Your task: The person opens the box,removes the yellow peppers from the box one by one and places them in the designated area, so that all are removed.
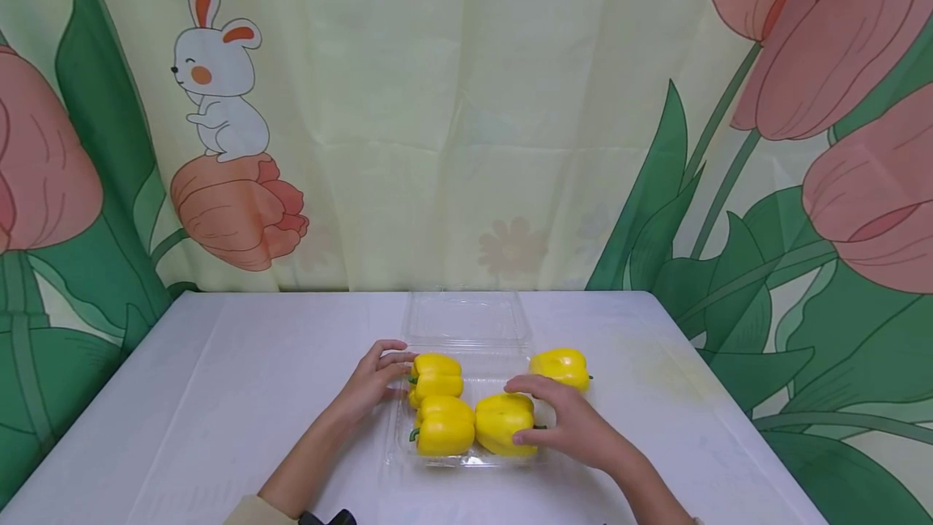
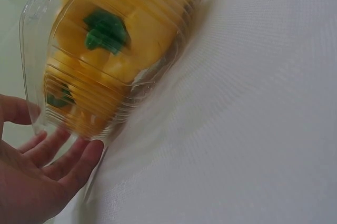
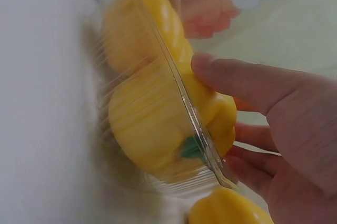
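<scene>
A clear plastic clamshell box (image 1: 481, 460) lies on the table with its lid (image 1: 466, 321) folded back. Inside are a yellow bell pepper (image 1: 437, 375) at the far left, another yellow bell pepper (image 1: 446, 426) at the near left and a third yellow bell pepper (image 1: 503, 420) at the near right. My right hand (image 1: 572, 424) holds the near-right pepper, its thumb and fingers curved about it. My left hand (image 1: 372, 387) touches the box's left side with relaxed fingers; the left wrist view shows the fingertips against the ribbed wall. One more yellow bell pepper (image 1: 561, 367) lies just right of the box.
A white cloth covers the table (image 1: 240, 395). Behind it hangs a curtain (image 1: 452, 120) printed with tulips and a rabbit. The raised lid reaches close to the table's back edge.
</scene>
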Available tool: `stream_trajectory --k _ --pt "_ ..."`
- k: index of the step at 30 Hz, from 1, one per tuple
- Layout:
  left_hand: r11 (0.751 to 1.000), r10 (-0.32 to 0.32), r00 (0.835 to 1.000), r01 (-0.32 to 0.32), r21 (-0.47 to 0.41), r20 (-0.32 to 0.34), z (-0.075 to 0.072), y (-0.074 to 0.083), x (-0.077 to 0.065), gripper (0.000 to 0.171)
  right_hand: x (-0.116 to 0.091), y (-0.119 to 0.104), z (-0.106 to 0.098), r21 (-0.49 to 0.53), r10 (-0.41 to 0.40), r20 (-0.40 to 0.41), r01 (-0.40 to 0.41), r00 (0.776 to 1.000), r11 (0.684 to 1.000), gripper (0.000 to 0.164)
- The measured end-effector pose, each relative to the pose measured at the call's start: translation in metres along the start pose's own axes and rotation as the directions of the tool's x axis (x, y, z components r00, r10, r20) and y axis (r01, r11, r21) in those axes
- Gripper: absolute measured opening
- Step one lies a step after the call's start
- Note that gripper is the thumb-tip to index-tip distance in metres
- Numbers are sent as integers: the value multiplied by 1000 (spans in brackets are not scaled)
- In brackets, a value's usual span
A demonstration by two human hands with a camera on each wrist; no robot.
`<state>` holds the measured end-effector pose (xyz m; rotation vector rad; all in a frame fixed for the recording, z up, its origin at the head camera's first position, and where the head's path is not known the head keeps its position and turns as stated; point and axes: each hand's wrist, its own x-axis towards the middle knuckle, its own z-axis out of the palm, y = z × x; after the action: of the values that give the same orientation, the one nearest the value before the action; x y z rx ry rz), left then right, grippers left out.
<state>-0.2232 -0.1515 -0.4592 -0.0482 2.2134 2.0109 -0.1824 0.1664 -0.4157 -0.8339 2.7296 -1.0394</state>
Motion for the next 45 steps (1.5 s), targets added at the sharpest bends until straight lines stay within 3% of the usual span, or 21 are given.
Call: stream_trajectory --k 12,20,45 --pt "1000 3 1000 -3 -1 -5 0 0 1 37 1 -2 0 -64 -1 35 4 999 998 62" --pt "1000 -3 1000 3 12 -5 0 1 0 37 1 1 3 -89 -44 4 44 999 995 59" --pt "1000 -9 1000 9 30 -11 0 -1 1 38 0 0 -3 -36 -8 -1 8 1000 999 55"
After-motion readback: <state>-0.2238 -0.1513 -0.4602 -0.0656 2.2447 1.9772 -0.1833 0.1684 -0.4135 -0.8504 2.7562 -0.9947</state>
